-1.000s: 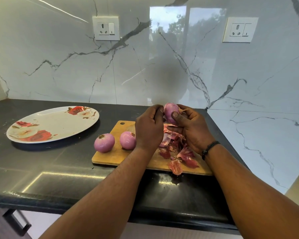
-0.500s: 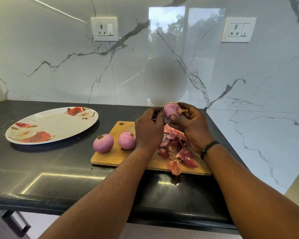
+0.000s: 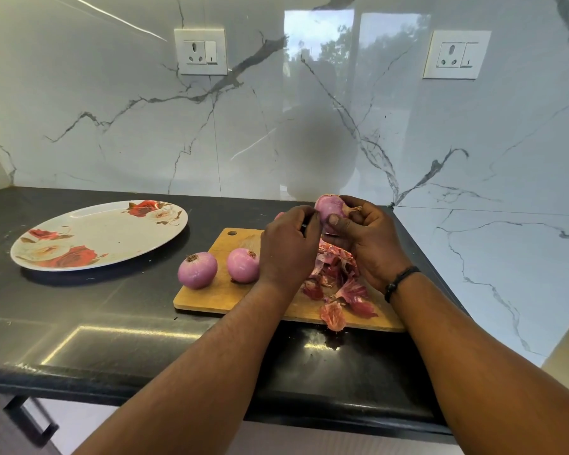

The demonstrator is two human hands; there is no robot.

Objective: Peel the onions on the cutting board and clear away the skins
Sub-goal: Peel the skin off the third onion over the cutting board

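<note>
Right hand (image 3: 363,239) grips round purple onion (image 3: 328,208) | left hand (image 3: 288,246) curled beside it, grasp unclear | risk: slick bulb slips

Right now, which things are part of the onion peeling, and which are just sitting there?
In use: purple onion held in both hands, left hand, right hand, two peeled purple onions, wooden cutting board, reddish skin pile.
Idle: floral oval plate, white wall sockets.

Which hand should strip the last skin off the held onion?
Probably the left hand. The right hand grips the onion, thumb across its front, so it is occupied. The left's fingertips sit beside the onion and appear to hold nothing.
</note>
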